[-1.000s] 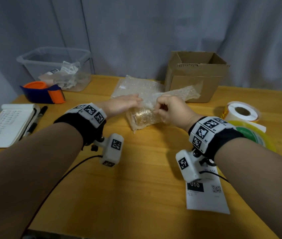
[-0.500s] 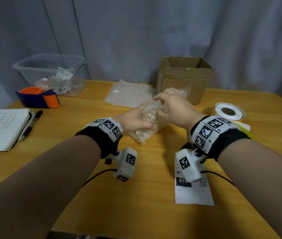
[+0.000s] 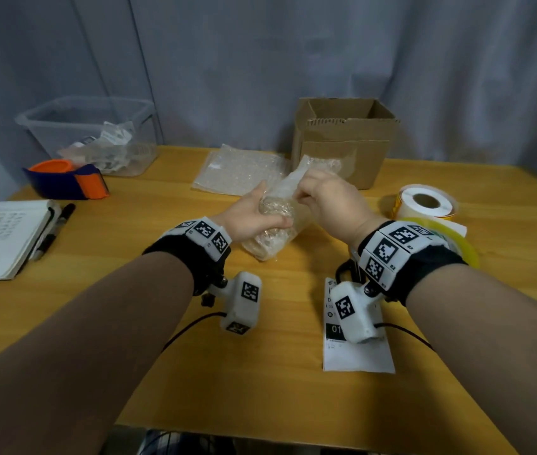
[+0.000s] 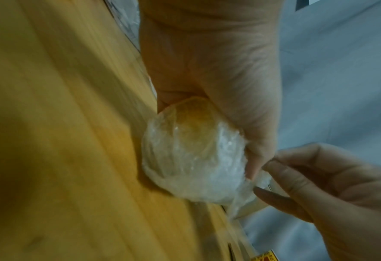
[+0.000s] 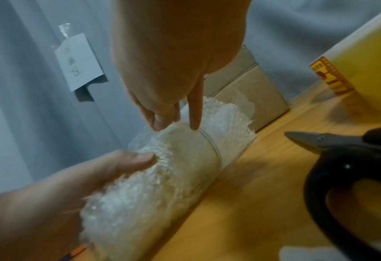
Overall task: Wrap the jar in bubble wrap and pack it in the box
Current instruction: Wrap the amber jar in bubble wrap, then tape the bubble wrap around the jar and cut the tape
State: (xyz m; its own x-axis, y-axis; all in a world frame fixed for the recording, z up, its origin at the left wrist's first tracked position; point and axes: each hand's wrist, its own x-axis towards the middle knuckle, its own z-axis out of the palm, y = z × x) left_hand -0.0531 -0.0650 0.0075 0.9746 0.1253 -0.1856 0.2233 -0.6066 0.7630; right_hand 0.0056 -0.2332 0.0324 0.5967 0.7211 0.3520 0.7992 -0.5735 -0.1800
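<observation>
**Jar in bubble wrap, held in both hands over the middle of the desk**

We begin with the desk (image 3: 280, 382), a wooden top that carries everything. At its far edge, right of the middle, stands the cardboard box (image 3: 342, 142) with its flaps open. In the far left corner sits a clear plastic bin (image 3: 86, 133), and just in front of it lies a blue and orange tape dispenser (image 3: 67, 180). An open notebook (image 3: 1, 238) rests along the left edge with a black pen (image 3: 53, 229) beside it. A flat spare sheet of wrap (image 3: 240, 172) lies near the far edge, left of the box. Toward the right edge we see a roll of labels (image 3: 426, 203), and a printed slip (image 3: 357, 353) lies nearer the front.

Over the middle of the desk our left hand (image 3: 250, 218) curls round the jar (image 4: 191, 123), which lies tilted inside the bubble wrap (image 3: 277, 231); its low end is at the desk, though we cannot tell whether it touches. Our right hand (image 3: 329, 198) pinches the loose upper end of the wrap between thumb and fingertips (image 5: 160, 121). Black-handled scissors (image 5: 346, 169) lie on the desk just below the right wrist.
</observation>
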